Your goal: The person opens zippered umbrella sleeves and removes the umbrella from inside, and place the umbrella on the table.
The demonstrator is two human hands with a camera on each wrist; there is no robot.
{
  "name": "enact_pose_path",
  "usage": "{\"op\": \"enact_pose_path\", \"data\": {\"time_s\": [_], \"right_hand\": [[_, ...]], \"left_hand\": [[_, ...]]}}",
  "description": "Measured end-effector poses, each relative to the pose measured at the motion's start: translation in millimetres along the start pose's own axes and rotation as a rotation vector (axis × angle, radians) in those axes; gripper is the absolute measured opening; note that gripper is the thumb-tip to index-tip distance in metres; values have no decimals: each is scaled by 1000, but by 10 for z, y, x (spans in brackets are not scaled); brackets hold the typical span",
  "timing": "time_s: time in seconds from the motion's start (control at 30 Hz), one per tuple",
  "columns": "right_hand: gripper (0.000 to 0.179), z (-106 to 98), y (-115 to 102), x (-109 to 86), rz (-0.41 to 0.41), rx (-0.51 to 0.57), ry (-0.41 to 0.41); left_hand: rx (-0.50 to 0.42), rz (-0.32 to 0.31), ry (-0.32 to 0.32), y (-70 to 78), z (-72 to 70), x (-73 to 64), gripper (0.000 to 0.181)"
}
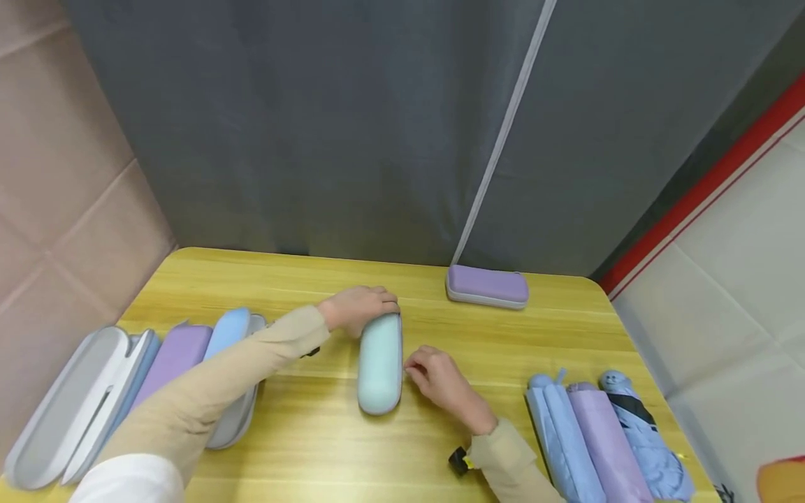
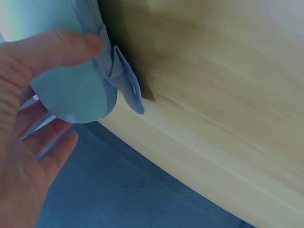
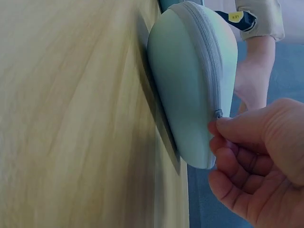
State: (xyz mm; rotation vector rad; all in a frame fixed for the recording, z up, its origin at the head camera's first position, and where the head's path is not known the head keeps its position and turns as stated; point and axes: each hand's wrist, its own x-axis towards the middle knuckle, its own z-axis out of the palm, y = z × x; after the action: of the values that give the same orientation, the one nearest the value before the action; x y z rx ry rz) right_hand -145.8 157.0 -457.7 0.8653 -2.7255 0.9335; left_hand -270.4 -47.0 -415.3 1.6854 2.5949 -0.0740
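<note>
A mint-green hard zip case (image 1: 380, 370) lies lengthwise on the wooden table, its grey zipper (image 3: 207, 52) running along the side. My left hand (image 1: 363, 308) grips the far end, thumb across the top near a fabric loop (image 2: 126, 80) and the other fingers on the opposite side. At the case's right side, my right hand (image 1: 442, 381) pinches the small zipper pull (image 3: 218, 114) between thumb and forefinger, its other fingers curled. In the right wrist view the zipper line looks closed behind the pull.
At left, partly behind my left sleeve, are an open grey-lined case (image 1: 72, 405), a purple case (image 1: 172, 356) and a blue one (image 1: 231, 328). A purple zip case (image 1: 489, 285) sits at the back edge. Folded umbrellas in blue (image 1: 566, 440) and lilac (image 1: 606, 440) lie at right.
</note>
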Motion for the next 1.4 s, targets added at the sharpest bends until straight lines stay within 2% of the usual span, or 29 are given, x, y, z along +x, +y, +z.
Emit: {"op": "enact_pose_path", "data": {"time_s": [0.2, 0.63, 0.77, 0.97, 1.4], "right_hand": [[5, -16, -2, -12, 4, -12, 3], [7, -125, 19, -205, -13, -39, 23], [8, -172, 48, -280, 0, -41, 44], [10, -210, 73, -366, -5, -48, 76], [13, -271, 118, -504, 8, -132, 102]], "left_hand": [[-71, -33, 33, -33, 39, -71, 72], [-127, -141, 13, -28, 64, -139, 76], [-170, -171, 39, -38, 114, -185, 76], [-238, -183, 105, -14, 185, -243, 77], [-204, -257, 156, 104, 210, -279, 75]]}}
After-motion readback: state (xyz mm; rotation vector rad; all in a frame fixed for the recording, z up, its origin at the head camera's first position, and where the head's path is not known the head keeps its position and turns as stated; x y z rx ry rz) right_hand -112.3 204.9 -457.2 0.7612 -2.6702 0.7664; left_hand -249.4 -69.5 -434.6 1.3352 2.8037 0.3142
